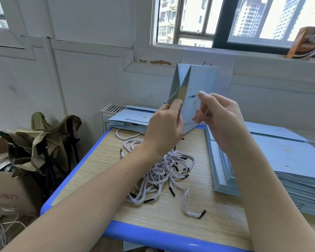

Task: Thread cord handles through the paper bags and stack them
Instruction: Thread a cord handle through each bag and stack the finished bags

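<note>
A: Where is the bag [202, 82]?

B: Held up above the far edge of the table [105, 153], standing on end, its side fold open toward the camera. Pale blue, with small gold marks on the face.

A: And the left hand [164, 128]?

B: It grips the lower left edge of the bag, thumb on the near face and fingers behind. A white cord [174, 93] runs along that edge, just above the thumb.

A: The right hand [220, 120]?

B: Its thumb and forefinger pinch something at the bag's face, right beside a dark cord tip [192, 96] poking out at a hole. The other fingers curl loosely (I cannot make out the strand itself between the fingertips).

A: What lies on the table?

B: A tangle of white twisted cords [162, 171] with black tips, in the middle, below the hands. To the right, a tall stack [280, 170] of flat blue bags. At the far left corner, a low pile [129, 119] of bags, with a cord handle showing on the top one.

A: Around it?

B: A carton [5, 195] and a folded olive chair [49, 142] on the floor to the left, a brown box [306, 42] on the windowsill at upper right
</note>
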Tool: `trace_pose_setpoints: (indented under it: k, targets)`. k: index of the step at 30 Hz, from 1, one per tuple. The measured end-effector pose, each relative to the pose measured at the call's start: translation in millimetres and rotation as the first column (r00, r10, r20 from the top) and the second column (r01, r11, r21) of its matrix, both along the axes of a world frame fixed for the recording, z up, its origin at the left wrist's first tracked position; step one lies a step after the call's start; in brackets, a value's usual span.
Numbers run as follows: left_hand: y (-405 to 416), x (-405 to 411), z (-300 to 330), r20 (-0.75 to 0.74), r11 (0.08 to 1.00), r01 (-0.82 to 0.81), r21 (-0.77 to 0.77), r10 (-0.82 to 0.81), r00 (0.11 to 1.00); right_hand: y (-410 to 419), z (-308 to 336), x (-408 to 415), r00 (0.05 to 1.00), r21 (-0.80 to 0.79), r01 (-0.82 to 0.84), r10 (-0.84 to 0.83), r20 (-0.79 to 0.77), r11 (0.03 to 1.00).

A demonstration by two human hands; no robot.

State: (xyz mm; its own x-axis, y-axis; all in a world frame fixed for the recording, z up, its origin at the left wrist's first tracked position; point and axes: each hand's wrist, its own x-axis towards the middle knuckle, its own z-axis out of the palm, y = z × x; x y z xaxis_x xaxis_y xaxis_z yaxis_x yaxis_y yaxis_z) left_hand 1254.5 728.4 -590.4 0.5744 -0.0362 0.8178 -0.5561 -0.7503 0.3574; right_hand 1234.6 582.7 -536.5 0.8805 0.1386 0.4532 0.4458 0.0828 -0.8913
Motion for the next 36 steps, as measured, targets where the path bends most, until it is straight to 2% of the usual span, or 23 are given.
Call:
trace_pose_setpoints:
  k: [6, 16, 19, 26, 31, 36]
  targets:
    - [-1, 0, 0, -0.013, 1.0, -0.011, -0.008, 0.011, 1.0, 2, -2, 2, 1.0, 0.017, 0.018, -0.018, 0.015, 1.0]
    - [-2, -9, 4, -0.016, 0.997, 0.061, -0.039, -0.062, 0.998, 1, -14, 13, 0.974, -0.03, 0.227, -0.226, 0.005, 0.974]
    - [-4, -9, 5, 0.006, 0.993, 0.107, -0.054, -0.107, 0.994, 5, -17, 15, 0.963, 0.006, 0.27, -0.27, 0.013, 0.963]
    - [-10, -18, 13, 0.07, 0.967, 0.206, -0.148, -0.198, 0.978, 10, -14, 9, 0.967, 0.151, 0.235, -0.246, 0.06, 0.96]
    - [-13, -20, 16, 0.069, 0.939, 0.274, -0.205, -0.266, 0.962, 12, -12, 6, 0.962, 0.18, 0.23, -0.252, 0.106, 0.956]
    - [-18, -27, 19, 0.125, 0.929, 0.289, -0.231, -0.266, 0.956, 13, -10, 3, 0.952, 0.213, 0.226, -0.262, 0.158, 0.951]
